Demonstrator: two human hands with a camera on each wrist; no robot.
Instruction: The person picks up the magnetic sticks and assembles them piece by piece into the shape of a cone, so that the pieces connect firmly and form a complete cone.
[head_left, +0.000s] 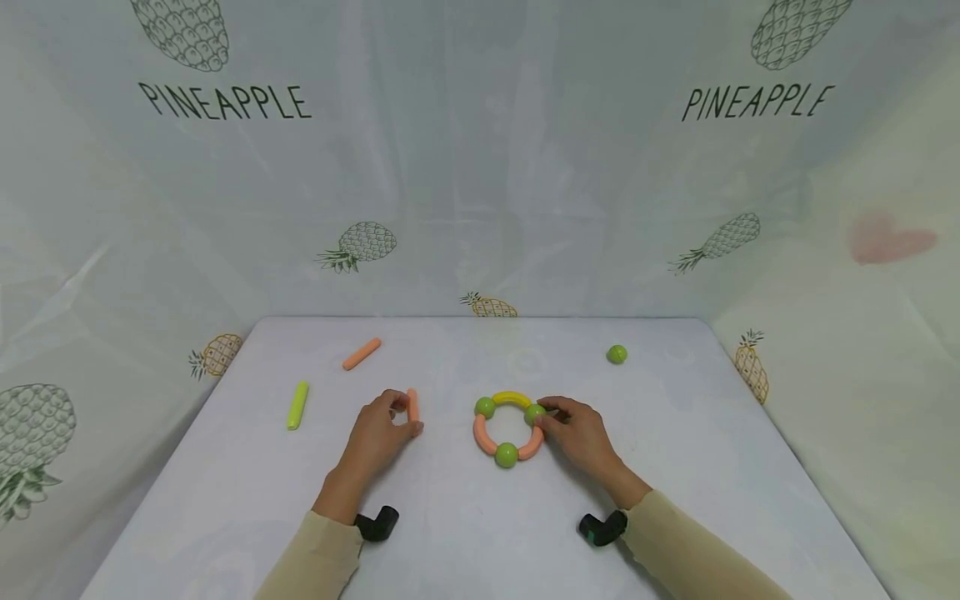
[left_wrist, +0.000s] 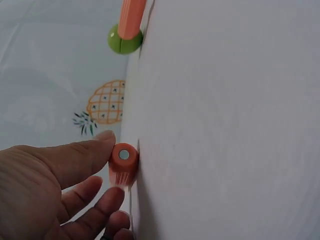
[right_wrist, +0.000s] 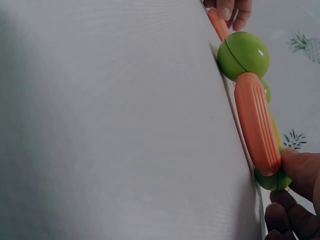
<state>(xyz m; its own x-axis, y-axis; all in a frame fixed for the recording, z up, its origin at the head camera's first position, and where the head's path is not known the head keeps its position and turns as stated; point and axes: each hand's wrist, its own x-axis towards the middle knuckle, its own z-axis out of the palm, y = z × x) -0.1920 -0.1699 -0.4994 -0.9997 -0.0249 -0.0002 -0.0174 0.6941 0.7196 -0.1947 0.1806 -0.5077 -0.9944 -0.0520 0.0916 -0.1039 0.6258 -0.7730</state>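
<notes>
Near the middle of the white table my left hand (head_left: 378, 433) pinches an orange magnetic rod (head_left: 413, 405) between thumb and fingers. The rod's round end (left_wrist: 124, 155), with a silver magnet disc, faces the left wrist camera. To the right lies a ring made of green balls, curved orange rods (head_left: 484, 435) and a curved yellow rod (head_left: 512, 398). My right hand (head_left: 581, 437) grips the ring's right green ball (head_left: 535, 414) with thumb and fingers. In the right wrist view, a ribbed orange rod (right_wrist: 256, 122) joins that ball to another green ball (right_wrist: 244, 56).
A loose orange rod (head_left: 362, 354) and a yellow-green rod (head_left: 297, 406) lie on the left of the table (head_left: 465, 533). One separate green ball (head_left: 617, 354) sits at the back right. Behind the table hangs a pineapple-print cloth (head_left: 480, 167).
</notes>
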